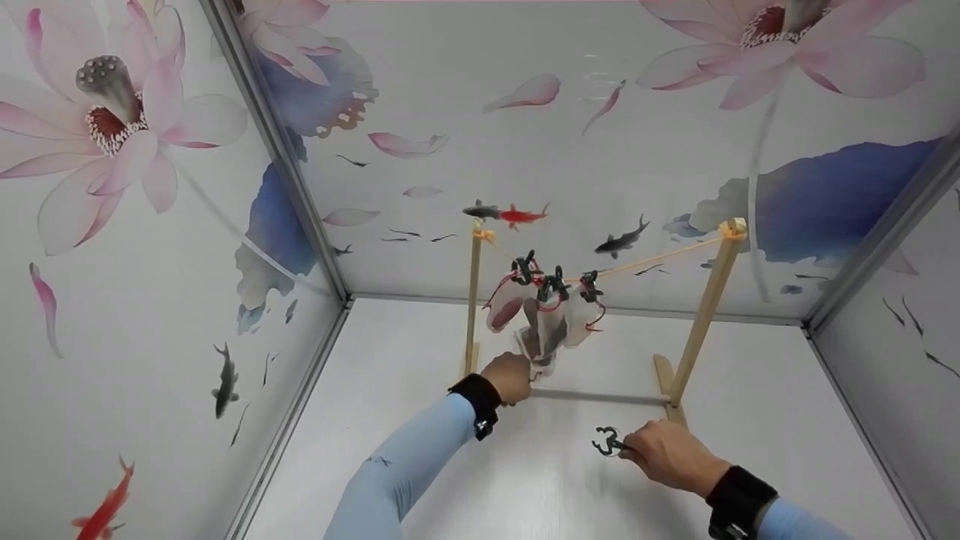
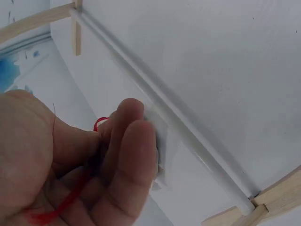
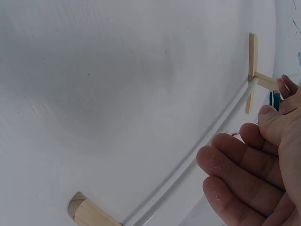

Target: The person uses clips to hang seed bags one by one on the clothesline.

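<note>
My left hand (image 1: 510, 377) is beneath the hanging sheer pouches, its thumb and fingers pinching a red cord (image 2: 66, 200) that runs across the palm. Behind those fingers a pale pouch (image 2: 160, 165) shows in part; how it joins the cord is hidden. Farther right and nearer the camera, my right hand (image 1: 675, 457) pinches a dark clip (image 1: 609, 441) by one end, its curved prongs pointing left. In the right wrist view the clip (image 3: 275, 101) is mostly covered by thumb and index finger. Sheer pouches (image 1: 577, 322) with red cords hang from dark clips (image 1: 553, 285) on an orange line (image 1: 660, 256).
The line is tied between two wooden posts (image 1: 705, 322), joined low down by a white rod (image 1: 600, 396). This frame stands on a white surface (image 1: 555, 480). White panels printed with lotus flowers and fish (image 1: 619, 238) enclose it at the left, back and right.
</note>
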The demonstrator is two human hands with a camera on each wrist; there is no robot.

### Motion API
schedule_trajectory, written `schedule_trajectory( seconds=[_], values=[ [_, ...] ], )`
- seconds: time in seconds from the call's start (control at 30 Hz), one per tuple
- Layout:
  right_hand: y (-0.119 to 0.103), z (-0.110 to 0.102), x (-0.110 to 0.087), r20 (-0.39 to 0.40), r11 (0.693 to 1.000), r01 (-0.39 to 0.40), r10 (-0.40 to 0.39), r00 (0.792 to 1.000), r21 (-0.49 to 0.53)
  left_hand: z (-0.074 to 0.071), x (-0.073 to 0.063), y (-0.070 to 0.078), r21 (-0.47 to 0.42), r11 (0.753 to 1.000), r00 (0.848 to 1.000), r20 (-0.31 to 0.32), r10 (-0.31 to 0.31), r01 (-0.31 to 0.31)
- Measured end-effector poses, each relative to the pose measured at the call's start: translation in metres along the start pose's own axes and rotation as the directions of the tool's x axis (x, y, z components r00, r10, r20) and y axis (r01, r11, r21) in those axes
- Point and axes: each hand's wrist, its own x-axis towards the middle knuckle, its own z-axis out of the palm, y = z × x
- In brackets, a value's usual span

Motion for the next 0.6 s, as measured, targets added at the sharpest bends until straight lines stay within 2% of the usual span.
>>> schedule_trajectory(
  seconds=[0.07,0.17,0.27,0.33,0.43,0.53,0.57,0.6],
  values=[
    [0.0,-0.001,-0.001,0.003,1.0,-0.006,0.006,1.0,-0.002,-0.007,-0.005,0.001,-0.064,0.998,1.0,0.001,0.027,-0.027],
    [-0.001,-0.002,-0.001,0.004,1.0,-0.011,0.011,1.0,0.004,-0.018,-0.015,0.002,-0.131,0.984,0.988,-0.113,0.108,-0.122],
    [-0.003,-0.003,0.001,-0.002,1.0,-0.008,0.008,1.0,0.0,-0.028,-0.026,0.003,-0.191,0.964,0.96,-0.244,0.134,-0.184],
    [-0.004,-0.003,0.003,0.006,1.0,-0.014,0.014,1.0,0.002,-0.033,-0.034,0.004,-0.244,0.946,0.943,-0.305,0.133,-0.213],
    [-0.006,-0.004,0.003,0.023,1.0,-0.024,0.024,0.999,-0.006,-0.039,-0.045,0.007,-0.269,0.925,0.909,-0.388,0.151,-0.268],
    [-0.006,-0.006,0.001,0.027,1.0,-0.02,0.02,0.999,-0.021,-0.043,-0.056,0.011,-0.262,0.911,0.875,-0.45,0.176,-0.318],
    [-0.006,-0.006,0.001,0.024,1.0,-0.014,0.015,1.0,-0.027,-0.044,-0.058,0.011,-0.247,0.913,0.867,-0.463,0.184,-0.326],
    [-0.006,-0.006,0.001,0.019,0.999,-0.012,0.013,1.0,-0.03,-0.044,-0.06,0.01,-0.23,0.919,0.867,-0.462,0.186,-0.32]
  ],
)
